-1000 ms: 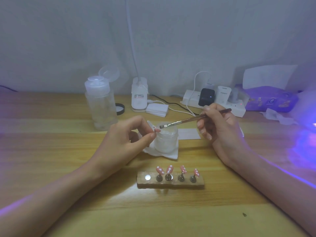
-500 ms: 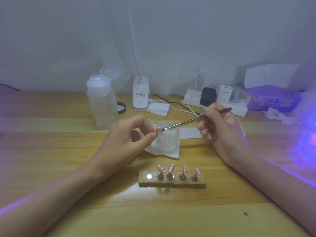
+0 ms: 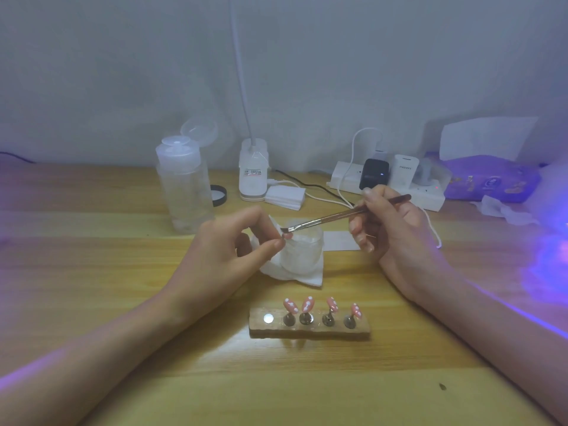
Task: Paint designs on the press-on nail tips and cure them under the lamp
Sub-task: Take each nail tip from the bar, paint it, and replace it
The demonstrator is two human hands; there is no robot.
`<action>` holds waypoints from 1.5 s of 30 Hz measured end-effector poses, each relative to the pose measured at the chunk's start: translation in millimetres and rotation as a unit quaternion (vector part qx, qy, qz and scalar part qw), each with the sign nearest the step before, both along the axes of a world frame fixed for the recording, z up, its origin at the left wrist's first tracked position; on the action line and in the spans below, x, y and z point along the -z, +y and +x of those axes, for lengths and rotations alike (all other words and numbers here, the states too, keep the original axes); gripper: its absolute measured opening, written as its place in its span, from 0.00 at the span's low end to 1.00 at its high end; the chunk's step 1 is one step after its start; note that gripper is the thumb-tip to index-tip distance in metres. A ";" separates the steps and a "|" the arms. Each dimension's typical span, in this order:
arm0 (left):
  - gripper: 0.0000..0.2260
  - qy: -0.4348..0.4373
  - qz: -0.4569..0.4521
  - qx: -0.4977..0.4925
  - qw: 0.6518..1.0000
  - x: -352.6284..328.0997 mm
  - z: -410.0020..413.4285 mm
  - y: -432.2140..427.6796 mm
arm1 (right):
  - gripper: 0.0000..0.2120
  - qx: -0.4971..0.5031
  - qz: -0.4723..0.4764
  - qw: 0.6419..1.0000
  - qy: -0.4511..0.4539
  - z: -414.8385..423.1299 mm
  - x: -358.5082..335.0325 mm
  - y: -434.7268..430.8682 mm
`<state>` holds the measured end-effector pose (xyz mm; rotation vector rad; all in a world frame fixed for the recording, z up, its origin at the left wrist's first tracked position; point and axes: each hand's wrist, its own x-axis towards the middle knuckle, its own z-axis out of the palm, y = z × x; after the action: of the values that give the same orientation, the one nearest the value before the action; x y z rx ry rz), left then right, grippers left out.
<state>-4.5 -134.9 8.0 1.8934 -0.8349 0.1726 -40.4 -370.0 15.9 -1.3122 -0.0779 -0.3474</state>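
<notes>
The left hand (image 3: 227, 250) is pinching a small pink press-on nail tip (image 3: 288, 236); the right hand (image 3: 390, 235) is gripping a slim brown-handled brush (image 3: 338, 215), its bristles touching that tip; painting seems to be in hand; next, steady strokes, then seating it on the rough wooden holder block (image 3: 310, 330) beside 4 dotted pink tips (image 3: 307, 304); a frosted round jar (image 3: 302, 253) is crowding just behind.

Pinched nail tip (image 3: 288, 236) mostly hidden by left hand (image 3: 221, 256); lamp neck (image 3: 242, 87) cut off at top.

Dim, soft and hazy, with violet glow spilling from the right and wide-angle bending at edges.
</notes>
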 end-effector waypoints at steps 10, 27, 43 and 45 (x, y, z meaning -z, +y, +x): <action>0.08 -0.061 -0.001 -0.006 0.998 -1.1 -0.5 -0.1 | 0.11 -0.001 0.006 1.000 0.000 -1.8 -1.8 2.5; 0.04 -0.070 -0.006 -0.001 0.998 0.7 1.2 0.7 | 0.11 0.004 0.021 1.000 -0.021 -0.9 -2.4 0.0; 0.04 0.035 -0.064 0.001 0.997 -0.8 1.6 1.7 | 0.14 0.062 0.022 0.998 0.004 2.2 1.3 -5.1; 0.04 0.081 -0.101 0.017 0.991 -4.7 1.9 2.2 | 0.13 0.075 0.044 0.996 0.009 2.6 -1.0 -6.1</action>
<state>-2.6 -132.7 12.6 1.6771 -0.7113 0.0768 -37.8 -376.2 16.9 -1.2362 0.0511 -0.4613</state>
